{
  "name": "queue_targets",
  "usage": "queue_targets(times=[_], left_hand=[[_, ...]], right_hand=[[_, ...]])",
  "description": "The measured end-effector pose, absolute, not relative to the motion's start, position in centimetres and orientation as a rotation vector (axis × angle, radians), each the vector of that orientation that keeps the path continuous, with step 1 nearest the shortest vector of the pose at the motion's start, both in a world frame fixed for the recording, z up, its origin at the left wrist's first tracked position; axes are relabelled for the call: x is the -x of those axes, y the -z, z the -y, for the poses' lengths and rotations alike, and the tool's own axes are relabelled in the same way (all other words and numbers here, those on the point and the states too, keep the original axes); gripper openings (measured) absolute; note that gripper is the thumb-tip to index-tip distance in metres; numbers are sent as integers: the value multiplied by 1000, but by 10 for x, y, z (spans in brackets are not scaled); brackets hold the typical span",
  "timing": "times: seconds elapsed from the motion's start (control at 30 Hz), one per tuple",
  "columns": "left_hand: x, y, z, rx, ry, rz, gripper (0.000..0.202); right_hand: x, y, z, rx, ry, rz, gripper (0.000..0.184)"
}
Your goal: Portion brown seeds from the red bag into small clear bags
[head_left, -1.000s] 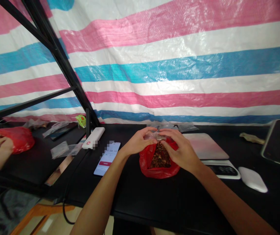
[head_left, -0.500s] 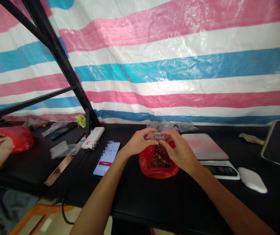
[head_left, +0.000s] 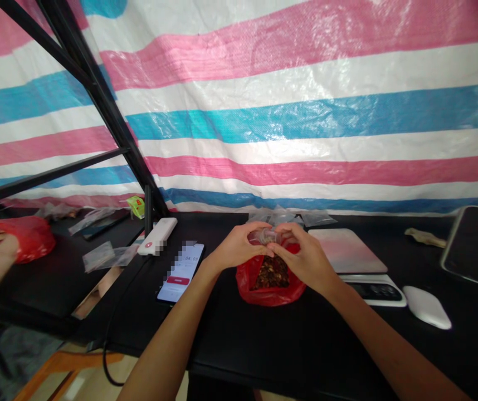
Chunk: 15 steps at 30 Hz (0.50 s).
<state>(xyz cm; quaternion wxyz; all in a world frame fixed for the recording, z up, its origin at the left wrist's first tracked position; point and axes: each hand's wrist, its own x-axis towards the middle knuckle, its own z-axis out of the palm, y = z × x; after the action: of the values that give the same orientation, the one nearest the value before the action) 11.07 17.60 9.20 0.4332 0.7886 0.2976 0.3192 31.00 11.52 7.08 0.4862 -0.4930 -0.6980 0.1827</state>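
Note:
My left hand (head_left: pixel 237 249) and my right hand (head_left: pixel 301 259) meet above a red plastic bag (head_left: pixel 247 284). Between their fingertips they pinch a small piece of clear plastic (head_left: pixel 266 236), possibly a little bag; its exact form cannot be made out. The red bag lies open on the black table (head_left: pixel 222 340) and holds a heap of dried brown flakes (head_left: pixel 269 275). My hands hide the bag's upper edge.
A phone (head_left: pixel 179 273) showing a timer lies left of the bag, next to a white power bank (head_left: pixel 157 235). To the right sit a digital scale (head_left: pixel 347 256), a white oval object (head_left: pixel 426 307) and a dark tablet (head_left: pixel 477 248). Clear plastic bags (head_left: pixel 274 216) lie behind. A striped tarpaulin (head_left: pixel 306 120) hangs beyond.
The clear piece has drawn into a tighter shape between my fingertips. Everything in view has shifted slightly left and the hands remain above the red bag.

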Motion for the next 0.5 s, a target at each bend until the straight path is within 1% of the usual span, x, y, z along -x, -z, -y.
queue_targets(times=[0.07, 0.23, 0.3, 0.4, 0.5], left_hand=[[-111, -90, -177, -1970, -820, -738, 62], [-112, -89, -178, -2063, -856, -698, 75], [-112, -88, -178, -2092, -832, -639, 77], [-113, -86, -178, -2074, -820, -618, 71], [-113, -87, -177, -2079, -773, -684, 59]], right_hand=[[-308, -72, -115, 1207, -446, 1672, 24], [-308, -74, -112, 1270, -329, 1698, 23], [-310, -74, -112, 1287, -310, 1691, 22], [-312, -74, -112, 1314, -272, 1654, 18], [-312, -74, -113, 1303, -262, 1629, 15]])
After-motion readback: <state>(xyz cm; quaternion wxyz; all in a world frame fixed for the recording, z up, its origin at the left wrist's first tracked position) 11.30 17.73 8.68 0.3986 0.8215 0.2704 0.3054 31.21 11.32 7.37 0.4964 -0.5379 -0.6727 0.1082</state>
